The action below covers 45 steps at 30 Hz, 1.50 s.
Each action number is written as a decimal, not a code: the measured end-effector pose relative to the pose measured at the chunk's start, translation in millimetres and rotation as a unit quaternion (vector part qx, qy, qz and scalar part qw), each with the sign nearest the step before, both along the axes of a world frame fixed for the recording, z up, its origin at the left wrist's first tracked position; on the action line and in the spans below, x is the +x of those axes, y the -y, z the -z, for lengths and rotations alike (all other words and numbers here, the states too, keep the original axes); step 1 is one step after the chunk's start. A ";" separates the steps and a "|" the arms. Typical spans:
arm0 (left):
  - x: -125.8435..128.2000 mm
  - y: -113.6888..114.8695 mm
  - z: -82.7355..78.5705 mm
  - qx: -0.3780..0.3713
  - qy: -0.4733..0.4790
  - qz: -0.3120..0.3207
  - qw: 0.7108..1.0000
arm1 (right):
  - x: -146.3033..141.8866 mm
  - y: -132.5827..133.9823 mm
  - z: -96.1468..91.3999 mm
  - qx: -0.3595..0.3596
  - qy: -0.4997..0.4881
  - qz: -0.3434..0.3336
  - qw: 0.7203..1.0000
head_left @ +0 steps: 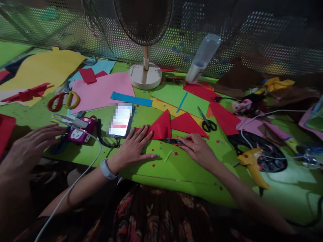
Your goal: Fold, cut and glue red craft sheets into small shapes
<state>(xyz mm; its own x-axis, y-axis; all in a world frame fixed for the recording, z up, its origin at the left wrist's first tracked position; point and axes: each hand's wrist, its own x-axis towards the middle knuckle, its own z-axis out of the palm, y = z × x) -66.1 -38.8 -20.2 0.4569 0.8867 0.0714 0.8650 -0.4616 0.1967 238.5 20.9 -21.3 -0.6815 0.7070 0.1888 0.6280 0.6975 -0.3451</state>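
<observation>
Green tabletop [176, 174] stretches back to a perforated screen [73, 38], a round fan [143, 30] standing along its far side. The left hand [132, 144], clutching nothing, lies flat with fingers spread over the left end of a folded red piece [160, 130], its peak pointing toward the fan. The right hand [198, 148] pinches a dark tool [173, 142], long axis sideways, tip leftward, at the red piece's near edge.

Behind the fan [145, 60], the view is closed off by a perforated panel [68, 30], and green is seen through many of its small holes. Left of the fan, thin drooping strands [97, 22] are hung before it. The fan is carried by a green counter [174, 173], dimly lit; far to the fan's right, its near part is brightened by a pale patch of light.
</observation>
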 end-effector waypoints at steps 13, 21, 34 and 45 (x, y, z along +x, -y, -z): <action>-2.0 -0.9 0.5 -0.009 0.007 -0.012 1.000 | -13.9 4.3 -0.4 -0.006 0.013 -0.002 1.000; -21.4 -39.3 -21.2 -0.049 0.104 0.029 0.993 | -11.0 4.3 -2.6 -0.004 0.019 -0.007 1.000; -31.5 -59.3 -18.2 -0.114 0.177 0.023 0.977 | -32.4 5.3 -3.2 -0.006 0.030 -0.011 0.999; -33.4 -61.5 -20.2 -0.127 0.172 0.019 0.977 | -44.2 6.2 -4.8 -0.004 0.019 -0.026 0.999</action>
<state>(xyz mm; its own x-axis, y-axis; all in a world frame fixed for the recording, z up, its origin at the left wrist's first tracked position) -99.5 22.7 0.0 0.4780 0.8783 0.0062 0.7108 -0.3909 0.5847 194.3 14.7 -16.5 -0.7236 0.6720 0.1576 0.6038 0.7269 -0.3272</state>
